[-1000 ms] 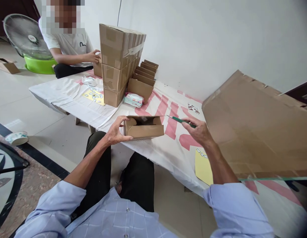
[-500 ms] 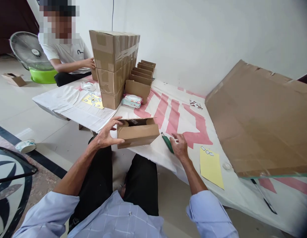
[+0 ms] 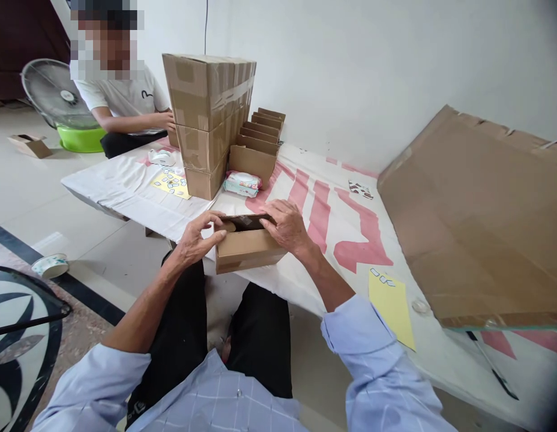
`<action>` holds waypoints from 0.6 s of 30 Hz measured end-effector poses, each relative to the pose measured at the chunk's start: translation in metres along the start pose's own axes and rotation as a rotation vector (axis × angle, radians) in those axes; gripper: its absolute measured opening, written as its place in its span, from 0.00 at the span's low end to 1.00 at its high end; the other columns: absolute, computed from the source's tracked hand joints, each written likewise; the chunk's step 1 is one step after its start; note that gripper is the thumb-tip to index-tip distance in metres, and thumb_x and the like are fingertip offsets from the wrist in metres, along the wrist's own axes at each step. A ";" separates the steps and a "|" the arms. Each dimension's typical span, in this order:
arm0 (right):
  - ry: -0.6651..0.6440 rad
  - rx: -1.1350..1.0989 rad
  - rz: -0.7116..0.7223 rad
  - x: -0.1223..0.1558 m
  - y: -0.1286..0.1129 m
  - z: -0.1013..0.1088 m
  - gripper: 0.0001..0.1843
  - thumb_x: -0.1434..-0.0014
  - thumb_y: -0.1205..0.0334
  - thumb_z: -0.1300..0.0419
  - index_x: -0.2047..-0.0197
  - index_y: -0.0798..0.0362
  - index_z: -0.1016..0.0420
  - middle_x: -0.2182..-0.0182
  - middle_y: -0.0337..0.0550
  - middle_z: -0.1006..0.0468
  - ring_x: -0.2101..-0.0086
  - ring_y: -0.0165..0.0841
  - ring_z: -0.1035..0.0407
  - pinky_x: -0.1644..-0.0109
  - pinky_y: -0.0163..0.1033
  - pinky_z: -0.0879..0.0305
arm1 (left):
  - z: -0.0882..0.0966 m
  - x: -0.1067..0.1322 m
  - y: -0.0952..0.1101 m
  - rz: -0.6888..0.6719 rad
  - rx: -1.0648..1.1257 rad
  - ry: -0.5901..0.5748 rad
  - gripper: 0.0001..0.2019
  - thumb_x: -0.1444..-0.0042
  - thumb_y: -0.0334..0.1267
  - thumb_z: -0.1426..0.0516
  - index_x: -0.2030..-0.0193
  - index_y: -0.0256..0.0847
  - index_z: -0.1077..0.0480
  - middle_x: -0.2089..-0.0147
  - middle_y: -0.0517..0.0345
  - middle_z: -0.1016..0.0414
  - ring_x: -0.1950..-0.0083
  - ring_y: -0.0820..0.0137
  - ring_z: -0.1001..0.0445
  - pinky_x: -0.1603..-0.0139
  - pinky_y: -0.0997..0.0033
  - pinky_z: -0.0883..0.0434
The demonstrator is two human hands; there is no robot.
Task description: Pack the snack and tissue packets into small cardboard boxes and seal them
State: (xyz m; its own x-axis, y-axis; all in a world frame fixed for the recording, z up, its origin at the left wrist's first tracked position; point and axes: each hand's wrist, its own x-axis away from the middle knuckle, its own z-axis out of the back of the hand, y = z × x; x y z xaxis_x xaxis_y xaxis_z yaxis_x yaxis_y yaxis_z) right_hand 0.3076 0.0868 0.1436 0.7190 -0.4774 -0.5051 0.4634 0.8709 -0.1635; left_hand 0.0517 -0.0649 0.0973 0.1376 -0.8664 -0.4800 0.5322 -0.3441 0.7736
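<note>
A small brown cardboard box (image 3: pixel 249 255) sits at the table's near edge, its top open and the inside dark. My left hand (image 3: pixel 197 240) grips its left end, thumb on the front edge and fingers at the back flap. At the right end, my right hand (image 3: pixel 287 225) is closed over the top edge, fingers on the back flap and thumb at the opening. Part of the box's right side is hidden by this hand. No knife shows now.
A tall stack of taped boxes (image 3: pixel 192 138) stands behind, beside a row of open boxes (image 3: pixel 254 161) and a wipes packet (image 3: pixel 241 183). A large cardboard sheet (image 3: pixel 476 228) leans at right; a yellow sheet (image 3: pixel 393 312) lies nearby. Another person (image 3: pixel 134 108) sits at far left.
My right hand has left the spot beside the green utility knife and moved left onto the box's right end. The knife is out of sight now. My left hand stays on the box.
</note>
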 end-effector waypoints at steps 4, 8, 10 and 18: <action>-0.007 -0.049 -0.041 -0.008 0.006 -0.014 0.13 0.24 0.63 0.42 0.52 0.48 0.13 0.54 0.49 0.13 0.51 0.45 0.23 0.43 0.51 0.31 | -0.002 -0.023 0.010 -0.171 -0.294 0.085 0.10 0.37 0.39 0.36 0.50 0.45 0.26 0.45 0.48 0.17 0.42 0.53 0.19 0.40 0.50 0.22; 0.028 -0.072 -0.048 -0.005 0.005 -0.018 0.13 0.23 0.61 0.43 0.53 0.48 0.14 0.54 0.49 0.14 0.50 0.44 0.24 0.42 0.49 0.31 | -0.006 -0.050 0.029 -0.363 -0.562 -0.072 0.08 0.31 0.35 0.41 0.49 0.45 0.21 0.48 0.48 0.17 0.48 0.55 0.19 0.45 0.54 0.24; 0.034 -0.078 -0.054 -0.001 0.002 -0.018 0.13 0.23 0.61 0.43 0.53 0.48 0.15 0.54 0.49 0.14 0.50 0.44 0.24 0.42 0.49 0.32 | -0.010 -0.059 0.035 -0.411 -0.592 -0.139 0.10 0.28 0.36 0.45 0.56 0.45 0.20 0.54 0.49 0.17 0.54 0.58 0.21 0.50 0.57 0.26; 0.094 -0.086 -0.069 0.016 -0.007 -0.021 0.12 0.24 0.61 0.42 0.53 0.48 0.15 0.53 0.50 0.15 0.48 0.46 0.25 0.42 0.51 0.32 | -0.019 -0.060 0.031 -0.360 -0.351 -0.172 0.08 0.31 0.39 0.42 0.60 0.43 0.21 0.56 0.50 0.19 0.57 0.61 0.21 0.54 0.61 0.25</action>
State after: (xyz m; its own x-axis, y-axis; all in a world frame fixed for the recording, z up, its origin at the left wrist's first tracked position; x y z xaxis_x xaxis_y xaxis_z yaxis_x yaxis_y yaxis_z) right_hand 0.3047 0.0756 0.1185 0.6337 -0.5268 -0.5665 0.4606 0.8453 -0.2708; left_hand 0.0753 -0.0165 0.1423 -0.2284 -0.7728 -0.5922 0.7722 -0.5142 0.3732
